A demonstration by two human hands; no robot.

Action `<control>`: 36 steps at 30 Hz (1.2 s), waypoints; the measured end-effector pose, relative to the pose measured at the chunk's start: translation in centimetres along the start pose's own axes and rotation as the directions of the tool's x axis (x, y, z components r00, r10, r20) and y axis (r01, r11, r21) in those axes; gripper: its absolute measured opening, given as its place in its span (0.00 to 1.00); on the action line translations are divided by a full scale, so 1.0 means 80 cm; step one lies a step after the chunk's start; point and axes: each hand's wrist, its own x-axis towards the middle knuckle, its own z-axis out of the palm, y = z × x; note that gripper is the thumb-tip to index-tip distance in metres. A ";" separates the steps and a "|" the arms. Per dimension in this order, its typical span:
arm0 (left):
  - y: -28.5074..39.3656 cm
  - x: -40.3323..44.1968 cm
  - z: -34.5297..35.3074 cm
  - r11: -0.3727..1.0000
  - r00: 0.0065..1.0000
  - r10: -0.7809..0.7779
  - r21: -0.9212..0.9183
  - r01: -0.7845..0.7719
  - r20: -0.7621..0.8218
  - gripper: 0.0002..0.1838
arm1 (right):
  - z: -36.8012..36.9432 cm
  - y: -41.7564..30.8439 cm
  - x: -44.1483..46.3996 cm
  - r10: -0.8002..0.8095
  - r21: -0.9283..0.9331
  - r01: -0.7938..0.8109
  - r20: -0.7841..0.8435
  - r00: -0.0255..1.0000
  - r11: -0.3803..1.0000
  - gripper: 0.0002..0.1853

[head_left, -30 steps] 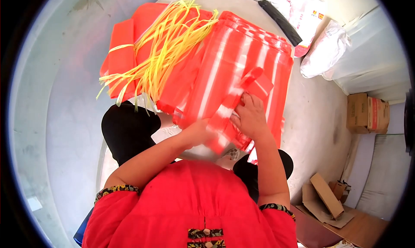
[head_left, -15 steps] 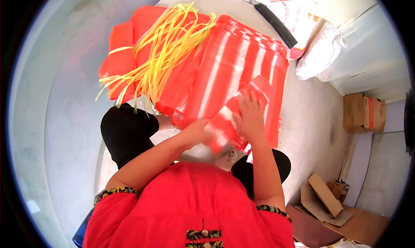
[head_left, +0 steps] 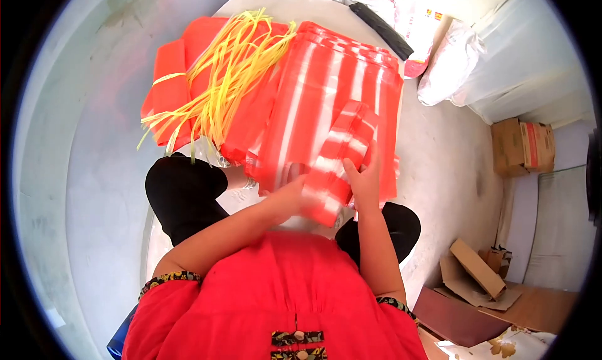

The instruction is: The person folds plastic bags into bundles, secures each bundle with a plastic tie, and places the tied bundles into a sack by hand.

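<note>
A folded bundle of red-and-white striped plastic bags [head_left: 342,150] is between my hands, tilted over a larger stack. My left hand [head_left: 300,194], somewhat blurred, grips its lower left edge. At the lower right edge, my right hand [head_left: 365,178] has its thumb on top and its other fingers mostly hidden behind the bundle. Beneath lies the flat stack of striped plastic bags [head_left: 301,96]. To its left, loose yellow plastic strips [head_left: 235,78] spread across more red bags [head_left: 204,31]. One folded red bundle [head_left: 169,78] there has a yellow strip across it.
My knees [head_left: 185,187] flank the near edge of the stack. Beyond it lie a black roll [head_left: 381,31] and white plastic sacks [head_left: 450,62]. A cardboard box [head_left: 522,147] stands at the right, with flattened cardboard pieces [head_left: 473,275] lower down.
The folded bundle has turned more upright. My right hand has slid from flat on its top to its lower right edge, now gripping it. The view has shifted slightly.
</note>
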 end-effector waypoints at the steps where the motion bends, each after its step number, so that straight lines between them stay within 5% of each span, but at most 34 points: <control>1: -0.002 -0.001 0.004 0.995 1.000 0.020 0.096 -0.018 -0.021 0.39 | 0.002 -0.002 0.001 -0.003 -0.030 0.003 -0.008 1.000 1.000 0.51; 7: 0.001 -0.025 0.029 0.910 0.972 0.157 0.408 -0.074 -0.174 0.37 | 0.016 -0.011 -0.005 -0.055 -0.223 0.045 -0.039 0.998 0.974 0.56; 10: -0.029 -0.007 0.019 0.971 0.975 0.220 0.102 -0.215 -0.044 0.36 | 0.016 -0.015 -0.008 -0.037 -0.192 0.030 -0.036 0.999 0.981 0.56; 13: -0.016 -0.019 0.018 0.987 0.989 0.146 0.066 -0.148 0.030 0.35 | 0.015 -0.016 -0.009 -0.069 -0.113 0.066 -0.026 0.997 0.991 0.56; 16: -0.009 -0.025 0.022 0.846 0.939 0.333 0.465 -0.259 -0.082 0.31 | 0.013 -0.035 -0.007 -0.109 0.028 0.111 -0.040 0.993 0.993 0.55; 21: -0.032 0.001 0.001 0.769 0.901 0.407 0.589 -0.251 -0.148 0.27 | 0.021 -0.059 0.015 -0.214 -0.035 0.213 -0.037 0.976 0.976 0.54; 26: -0.014 -0.021 -0.004 0.971 0.999 -0.054 0.232 0.053 0.000 0.21 | 0.043 -0.019 0.048 -0.033 -0.141 0.042 0.063 0.997 0.989 0.56; 28: -0.006 -0.040 -0.009 0.948 0.986 -0.135 0.304 0.098 0.102 0.18 | 0.044 -0.022 0.046 -0.028 -0.126 0.036 0.069 0.997 0.991 0.56; 31: -0.011 -0.041 -0.036 0.747 0.950 -0.196 0.665 -0.015 0.242 0.14 | 0.042 -0.013 0.051 -0.030 -0.136 0.039 0.066 0.997 0.990 0.56; 34: 0.030 -0.059 -0.066 0.705 0.950 -0.151 0.703 -0.091 0.275 0.13 | 0.044 -0.017 0.052 -0.030 -0.178 0.043 0.072 0.997 0.983 0.56; 36: 0.059 -0.061 -0.099 0.869 0.984 0.027 0.483 -0.109 0.173 0.13 | 0.042 -0.021 0.051 -0.038 -0.219 0.052 0.066 0.997 0.974 0.55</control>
